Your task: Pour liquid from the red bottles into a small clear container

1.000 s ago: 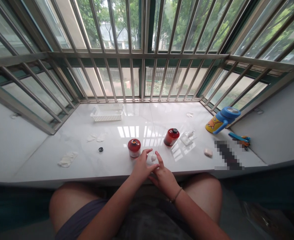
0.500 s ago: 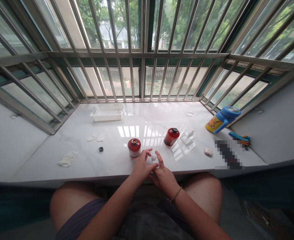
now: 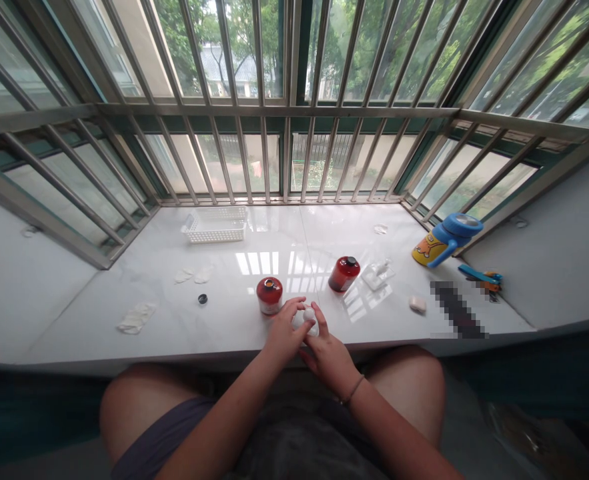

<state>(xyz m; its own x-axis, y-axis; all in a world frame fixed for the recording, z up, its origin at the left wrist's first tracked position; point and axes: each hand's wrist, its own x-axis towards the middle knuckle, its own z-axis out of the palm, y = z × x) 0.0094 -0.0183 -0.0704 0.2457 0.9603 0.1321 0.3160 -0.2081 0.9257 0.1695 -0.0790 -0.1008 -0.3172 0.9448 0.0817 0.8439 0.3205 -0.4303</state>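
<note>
Appearing light and probably slippery, the white-topped object (image 3: 309, 313) is gripped between left hand (image 3: 285, 332) and right hand (image 3: 330, 353); its sides are best held.

Thin bracelet (image 3: 353, 391), dark purplish shorts (image 3: 167, 425)
</note>
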